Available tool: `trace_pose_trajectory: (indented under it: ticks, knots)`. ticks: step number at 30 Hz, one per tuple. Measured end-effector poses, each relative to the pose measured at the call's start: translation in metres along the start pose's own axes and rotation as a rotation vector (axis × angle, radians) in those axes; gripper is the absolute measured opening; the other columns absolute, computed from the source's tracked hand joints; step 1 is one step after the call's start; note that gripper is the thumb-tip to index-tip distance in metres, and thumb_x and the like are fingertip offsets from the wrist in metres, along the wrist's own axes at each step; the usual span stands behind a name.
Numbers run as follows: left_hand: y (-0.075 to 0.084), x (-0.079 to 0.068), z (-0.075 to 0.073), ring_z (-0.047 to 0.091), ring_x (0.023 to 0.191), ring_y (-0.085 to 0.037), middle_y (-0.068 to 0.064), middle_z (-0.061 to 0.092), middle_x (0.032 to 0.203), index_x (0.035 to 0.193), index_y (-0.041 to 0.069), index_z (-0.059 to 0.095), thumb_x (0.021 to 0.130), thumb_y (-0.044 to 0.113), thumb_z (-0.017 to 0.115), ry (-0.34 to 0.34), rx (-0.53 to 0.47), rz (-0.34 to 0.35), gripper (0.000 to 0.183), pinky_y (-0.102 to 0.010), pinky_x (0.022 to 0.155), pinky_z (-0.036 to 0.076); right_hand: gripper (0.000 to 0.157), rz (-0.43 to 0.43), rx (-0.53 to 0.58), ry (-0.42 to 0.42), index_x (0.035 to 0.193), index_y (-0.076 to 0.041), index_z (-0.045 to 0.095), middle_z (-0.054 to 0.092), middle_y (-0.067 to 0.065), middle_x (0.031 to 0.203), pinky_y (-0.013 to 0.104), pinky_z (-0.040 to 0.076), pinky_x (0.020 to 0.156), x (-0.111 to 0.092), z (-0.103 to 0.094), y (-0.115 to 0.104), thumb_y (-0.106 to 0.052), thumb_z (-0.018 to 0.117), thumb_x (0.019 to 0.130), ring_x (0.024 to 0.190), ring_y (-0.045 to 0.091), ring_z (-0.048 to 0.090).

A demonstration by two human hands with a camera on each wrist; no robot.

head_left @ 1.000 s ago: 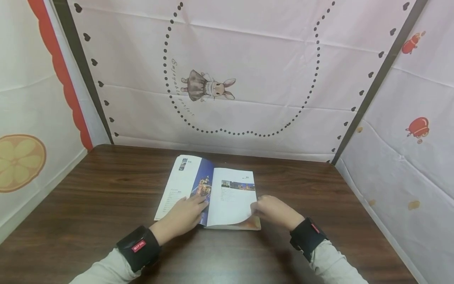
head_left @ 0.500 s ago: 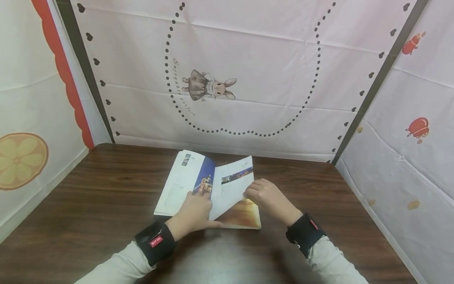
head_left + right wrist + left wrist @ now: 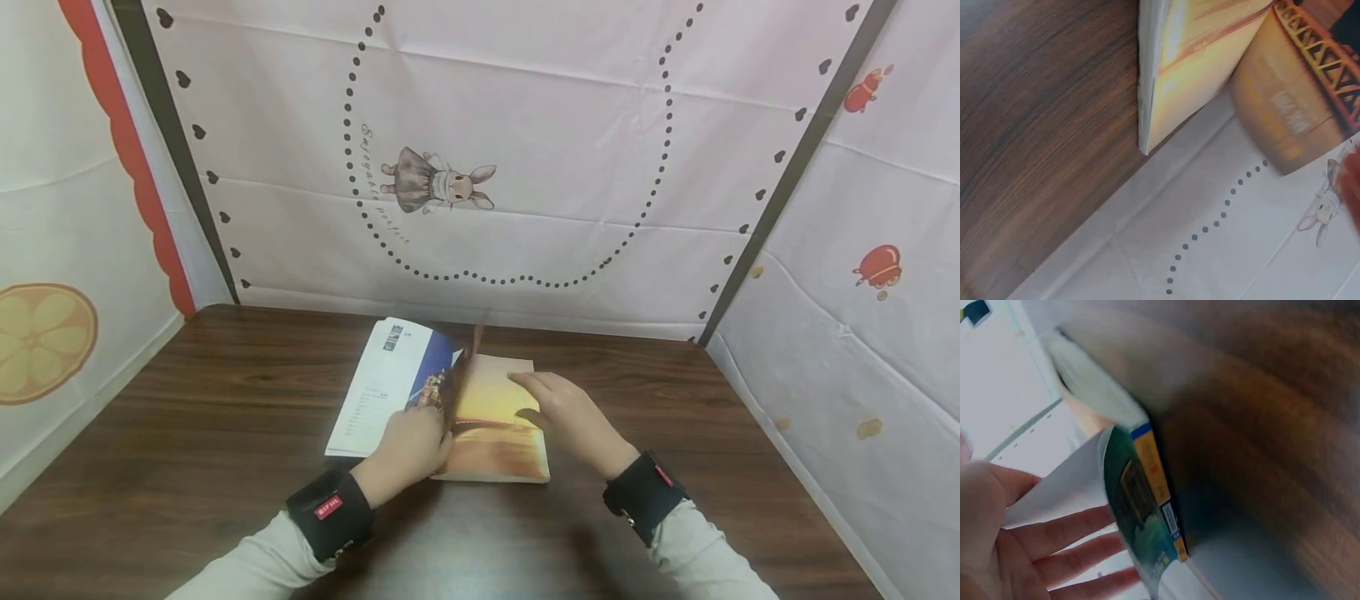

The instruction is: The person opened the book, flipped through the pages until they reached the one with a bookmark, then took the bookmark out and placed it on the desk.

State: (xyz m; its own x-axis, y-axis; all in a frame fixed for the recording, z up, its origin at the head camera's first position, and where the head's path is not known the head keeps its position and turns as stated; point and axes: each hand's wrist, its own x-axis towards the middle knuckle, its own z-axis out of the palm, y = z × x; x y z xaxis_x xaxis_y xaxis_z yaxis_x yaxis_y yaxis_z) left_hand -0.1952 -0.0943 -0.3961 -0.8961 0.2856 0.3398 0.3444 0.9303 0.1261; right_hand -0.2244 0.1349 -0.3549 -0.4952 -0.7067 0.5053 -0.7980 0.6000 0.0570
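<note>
A thick paperback book lies spread on the table. Its left page [image 3: 369, 400] is white with a blue photo strip, and its right side shows a yellow-orange sunset picture [image 3: 491, 392]. Between the two stands a leaf [image 3: 467, 362], nearly edge-on to the head view; the right wrist view shows an orange bridge print on this leaf [image 3: 1291, 112]. My left hand [image 3: 408, 446] lies by the spine, and in the left wrist view a sheet [image 3: 1072, 487] runs between its thumb and fingers. Over the sunset page hovers my right hand [image 3: 573, 417], thumb and fingers apart and holding nothing.
Dark wood-grain table [image 3: 225, 400] surrounds the book. Behind it hangs a pale cloth [image 3: 562, 167] with a rabbit print, and more printed cloth [image 3: 847, 333] stands along the right side. Both wrists wear black bands [image 3: 330, 512].
The leaf that my right hand held has swung up and leftward to stand near the spine, uncovering the sunset picture. The right hand has let go of it; the left hand stays by the spine.
</note>
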Motion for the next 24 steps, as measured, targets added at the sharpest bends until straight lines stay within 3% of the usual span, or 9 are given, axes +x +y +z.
trace_pose_trajectory:
  ticks: [5, 8, 10, 11, 14, 15, 18, 22, 24]
  knots:
    - [-0.011, 0.001, -0.011, 0.040, 0.041, -0.012, 0.000, 0.042, 0.047, 0.054, 0.009, 0.044, 0.090, 0.020, 0.057, 0.035, -0.241, -0.133, 0.040, -0.023, 0.038, 0.029, 0.055, 0.170, 0.079, -0.441, 0.123, -0.001, 0.058, 0.063, 0.015, 0.122, 0.039, 0.051, 0.092, -0.010, 0.009, 0.001, -0.027, 0.075, 0.078, 0.113, 0.029, 0.060]
    - [-0.021, 0.003, -0.016, 0.046, 0.045, -0.016, -0.005, 0.050, 0.051, 0.057, 0.003, 0.050, 0.089, 0.018, 0.058, 0.107, -0.298, -0.179, 0.036, -0.027, 0.042, 0.036, 0.063, 0.236, 0.146, -0.589, 0.128, 0.000, 0.055, 0.057, 0.020, 0.131, 0.044, 0.048, 0.096, -0.018, 0.017, 0.003, -0.032, 0.075, 0.077, 0.119, 0.033, 0.056]
    - [-0.027, 0.003, -0.018, 0.062, 0.063, -0.027, -0.013, 0.062, 0.064, 0.065, -0.003, 0.058, 0.086, 0.016, 0.062, 0.171, -0.275, -0.177, 0.029, -0.037, 0.061, 0.051, 0.068, 0.264, 0.171, -0.635, 0.131, 0.000, 0.053, 0.052, 0.020, 0.136, 0.045, 0.046, 0.099, -0.022, 0.021, 0.004, -0.033, 0.076, 0.075, 0.123, 0.034, 0.053]
    - [-0.030, 0.003, -0.018, 0.065, 0.077, -0.034, -0.017, 0.066, 0.074, 0.071, -0.005, 0.062, 0.084, 0.014, 0.064, 0.202, -0.253, -0.173, 0.023, -0.046, 0.075, 0.053, 0.071, 0.278, 0.181, -0.648, 0.132, -0.001, 0.052, 0.050, 0.020, 0.138, 0.045, 0.045, 0.100, -0.025, 0.023, 0.005, -0.034, 0.077, 0.075, 0.124, 0.034, 0.052]
    - [-0.037, 0.000, -0.018, 0.047, 0.121, -0.048, -0.024, 0.064, 0.112, 0.095, -0.005, 0.067, 0.078, 0.009, 0.069, 0.243, -0.161, -0.155, 0.022, -0.069, 0.101, 0.028, 0.078, 0.296, 0.189, -0.677, 0.136, -0.002, 0.048, 0.046, 0.019, 0.142, 0.046, 0.043, 0.102, -0.029, 0.027, 0.008, -0.036, 0.079, 0.072, 0.127, 0.034, 0.050]
    - [-0.038, -0.001, -0.017, 0.037, 0.129, -0.050, -0.024, 0.059, 0.123, 0.103, -0.004, 0.066, 0.077, 0.007, 0.070, 0.241, -0.137, -0.148, 0.029, -0.073, 0.102, 0.020, 0.079, 0.295, 0.192, -0.684, 0.136, -0.002, 0.047, 0.045, 0.019, 0.142, 0.046, 0.043, 0.102, -0.029, 0.027, 0.009, -0.035, 0.079, 0.072, 0.127, 0.034, 0.049]
    - [-0.041, -0.005, -0.015, 0.026, 0.135, -0.051, -0.026, 0.044, 0.139, 0.121, 0.000, 0.059, 0.074, 0.003, 0.071, 0.239, -0.064, -0.137, 0.049, -0.076, 0.102, 0.014, 0.079, 0.293, 0.207, -0.696, 0.137, -0.002, 0.047, 0.045, 0.020, 0.143, 0.047, 0.042, 0.103, -0.030, 0.028, 0.010, -0.034, 0.079, 0.072, 0.128, 0.034, 0.048]
    - [-0.044, -0.005, -0.012, 0.013, 0.139, -0.052, -0.025, 0.023, 0.151, 0.138, 0.007, 0.046, 0.067, -0.007, 0.069, 0.277, -0.003, -0.112, 0.076, -0.079, 0.100, 0.007, 0.077, 0.291, 0.221, -0.702, 0.134, -0.002, 0.050, 0.047, 0.019, 0.141, 0.046, 0.043, 0.102, -0.027, 0.027, 0.011, -0.034, 0.080, 0.070, 0.126, 0.034, 0.050]
    - [-0.045, -0.005, -0.010, 0.011, 0.140, -0.051, -0.024, 0.019, 0.153, 0.141, 0.014, 0.043, 0.067, -0.012, 0.068, 0.260, 0.032, -0.058, 0.083, -0.078, 0.101, 0.006, 0.076, 0.291, 0.223, -0.703, 0.133, -0.002, 0.052, 0.048, 0.018, 0.140, 0.045, 0.044, 0.101, -0.025, 0.027, 0.010, -0.034, 0.080, 0.070, 0.125, 0.033, 0.051]
